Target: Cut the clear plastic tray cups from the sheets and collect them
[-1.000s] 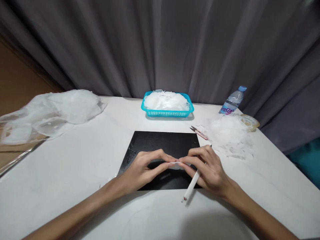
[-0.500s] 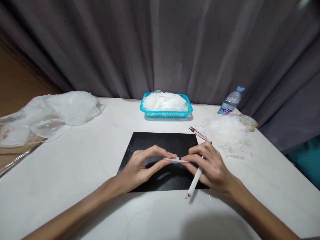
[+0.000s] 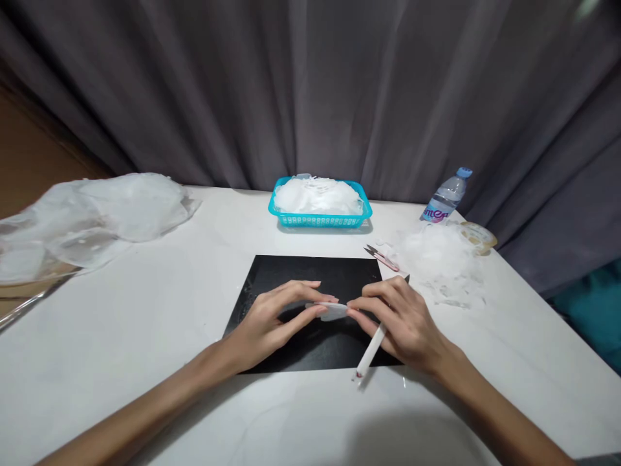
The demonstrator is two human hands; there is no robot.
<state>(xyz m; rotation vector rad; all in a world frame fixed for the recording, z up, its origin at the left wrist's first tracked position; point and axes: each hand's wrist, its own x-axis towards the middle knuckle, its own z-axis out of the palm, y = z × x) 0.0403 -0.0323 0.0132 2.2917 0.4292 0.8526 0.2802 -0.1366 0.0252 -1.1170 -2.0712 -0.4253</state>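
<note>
Both my hands meet over a black mat on a white table. My left hand pinches one end of a small, thin white piece between thumb and fingers. My right hand grips the other end with its fingertips and also holds a white pen-like tool, whose red-tipped end points toward me past the mat's front edge.
A turquoise basket heaped with white pieces stands behind the mat. Small snips, a pile of white scraps and a water bottle are at the right. Crumpled clear plastic bags lie at the left. Grey curtain behind.
The white piece, held edge-on a moment ago, has tilted so its flat face shows. Both hands have shifted slightly left with it.
</note>
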